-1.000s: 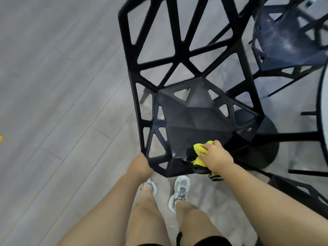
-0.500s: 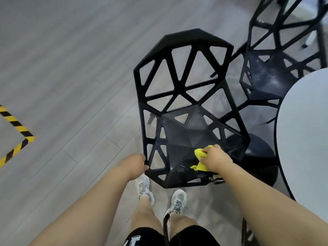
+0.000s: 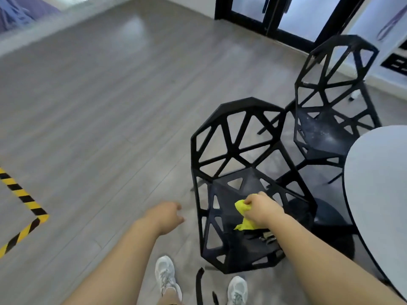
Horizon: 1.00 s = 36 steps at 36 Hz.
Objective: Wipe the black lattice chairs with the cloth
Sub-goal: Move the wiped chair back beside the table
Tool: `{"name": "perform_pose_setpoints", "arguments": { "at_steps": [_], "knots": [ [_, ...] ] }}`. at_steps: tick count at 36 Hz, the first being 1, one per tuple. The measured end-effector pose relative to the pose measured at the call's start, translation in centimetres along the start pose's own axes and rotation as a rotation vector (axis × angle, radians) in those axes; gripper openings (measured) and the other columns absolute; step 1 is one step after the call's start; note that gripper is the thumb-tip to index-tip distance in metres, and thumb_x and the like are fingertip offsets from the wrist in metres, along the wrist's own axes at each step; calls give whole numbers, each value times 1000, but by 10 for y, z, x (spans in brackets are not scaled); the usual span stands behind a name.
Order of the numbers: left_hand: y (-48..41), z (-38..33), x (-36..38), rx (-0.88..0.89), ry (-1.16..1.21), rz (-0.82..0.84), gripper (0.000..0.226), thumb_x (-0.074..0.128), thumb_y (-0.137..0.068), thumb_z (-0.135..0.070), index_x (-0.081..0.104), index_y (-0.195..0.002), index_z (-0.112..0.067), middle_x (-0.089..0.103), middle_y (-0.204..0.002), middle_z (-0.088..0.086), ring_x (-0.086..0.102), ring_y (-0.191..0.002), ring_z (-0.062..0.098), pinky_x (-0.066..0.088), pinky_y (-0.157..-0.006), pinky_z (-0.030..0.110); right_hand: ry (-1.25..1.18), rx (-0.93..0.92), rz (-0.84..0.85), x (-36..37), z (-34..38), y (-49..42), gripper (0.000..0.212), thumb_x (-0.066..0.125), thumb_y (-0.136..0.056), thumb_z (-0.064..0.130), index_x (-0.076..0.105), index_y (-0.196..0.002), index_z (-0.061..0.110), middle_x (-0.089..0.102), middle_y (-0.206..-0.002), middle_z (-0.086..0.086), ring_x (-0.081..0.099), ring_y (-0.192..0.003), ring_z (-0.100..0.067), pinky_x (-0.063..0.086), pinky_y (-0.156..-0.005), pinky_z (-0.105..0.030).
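A black lattice chair (image 3: 231, 155) stands in front of me, its back towards the room. My right hand (image 3: 263, 209) grips a bunched yellow cloth (image 3: 243, 214) over the chair's seat. My left hand (image 3: 167, 214) hangs in the air to the left of the seat's edge, fingers loosely curled, holding nothing and apart from the chair. A second black lattice chair (image 3: 330, 89) stands behind and to the right, its seat dusty with pale specks.
A round white table (image 3: 383, 183) fills the right side, with its dark round base (image 3: 330, 219) on the floor beside the near chair. Grey plank floor lies open to the left, marked by yellow-black tape (image 3: 24, 199). My shoes (image 3: 166, 276) stand just before the chair.
The view has risen and pulled back, showing more floor and the second chair. My left hand has come off the chair's left edge. My right hand with the cloth stays over the seat.
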State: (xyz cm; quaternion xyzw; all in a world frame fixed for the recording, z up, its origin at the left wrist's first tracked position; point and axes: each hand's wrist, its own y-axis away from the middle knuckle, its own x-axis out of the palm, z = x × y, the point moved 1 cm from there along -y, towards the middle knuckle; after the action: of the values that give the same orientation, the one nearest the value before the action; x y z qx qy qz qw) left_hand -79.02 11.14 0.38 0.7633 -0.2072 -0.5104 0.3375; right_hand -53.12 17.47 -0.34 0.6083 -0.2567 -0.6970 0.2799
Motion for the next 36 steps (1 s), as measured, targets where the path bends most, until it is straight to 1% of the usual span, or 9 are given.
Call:
{"name": "perform_pose_setpoints", "arguments": {
  "at_steps": [5, 11, 14, 16, 18, 20, 25, 31, 36],
  "knots": [
    [-7, 46, -46, 53, -125, 20, 46, 48, -94, -40, 42, -134, -18, 49, -135, 5, 49, -120, 24, 40, -95, 31, 3, 38, 6, -4, 54, 1, 41, 48, -89, 34, 50, -129, 30, 39, -125, 1, 56, -101, -21, 49, -87, -37],
    [-10, 82, -106, 91, -239, -15, 45, 46, -96, -38, 42, -134, -15, 46, -137, 7, 46, -123, 25, 40, -99, 34, 94, -6, 80, -27, 114, 5, 42, 48, -89, 35, 51, -130, 27, 40, -136, -3, 51, -113, -26, 45, -95, -39],
    [-14, 88, -132, 117, -272, -46, 46, 46, -96, -40, 41, -135, -16, 46, -138, 6, 46, -124, 24, 39, -97, 32, 123, -30, 111, -44, 133, 6, 38, 50, -86, 34, 58, -121, 23, 52, -124, -4, 53, -109, -27, 47, -93, -41],
    [-21, 90, -148, 125, -272, -61, 47, 46, -95, -42, 41, -136, -18, 46, -137, 5, 46, -123, 24, 39, -97, 32, 109, -23, 115, -58, 140, 4, 38, 54, -85, 31, 58, -122, 22, 54, -123, -5, 53, -111, -28, 47, -94, -42],
    [-30, 89, -163, 137, -274, -66, 47, 46, -95, -43, 41, -135, -19, 48, -136, 4, 47, -122, 23, 41, -96, 34, 80, -21, 89, -73, 143, 1, 39, 56, -86, 28, 57, -124, 20, 57, -122, -4, 56, -108, -24, 49, -91, -38],
    [-41, 84, -178, 155, -290, -66, 47, 47, -94, -44, 41, -135, -20, 48, -135, 4, 48, -121, 24, 42, -97, 35, 37, -13, 52, -88, 142, -5, 43, 57, -87, 28, 53, -129, 24, 57, -122, -2, 55, -106, -22, 49, -89, -35],
    [-73, 57, -225, 219, -358, -78, 48, 48, -94, -45, 40, -137, -24, 49, -137, 2, 48, -122, 22, 41, -98, 35, -96, 65, -53, -127, 125, -29, 49, 61, -83, 34, 51, -131, 31, 54, -124, 0, 54, -107, -21, 48, -91, -37],
    [-127, 8, -294, 298, -450, -148, 50, 49, -92, -45, 41, -137, -23, 50, -135, 3, 50, -120, 24, 43, -96, 37, -199, 152, -177, -184, 96, -66, 49, 61, -84, 31, 51, -132, 29, 52, -124, -1, 54, -101, -20, 49, -86, -34],
    [-159, -38, -344, 378, -512, -140, 49, 49, -92, -46, 42, -136, -25, 51, -135, 2, 51, -119, 23, 43, -96, 36, -251, 245, -255, -229, 78, -80, 50, 64, -82, 37, 52, -130, 32, 48, -121, 1, 52, -98, -20, 49, -86, -35]
  ]
}}
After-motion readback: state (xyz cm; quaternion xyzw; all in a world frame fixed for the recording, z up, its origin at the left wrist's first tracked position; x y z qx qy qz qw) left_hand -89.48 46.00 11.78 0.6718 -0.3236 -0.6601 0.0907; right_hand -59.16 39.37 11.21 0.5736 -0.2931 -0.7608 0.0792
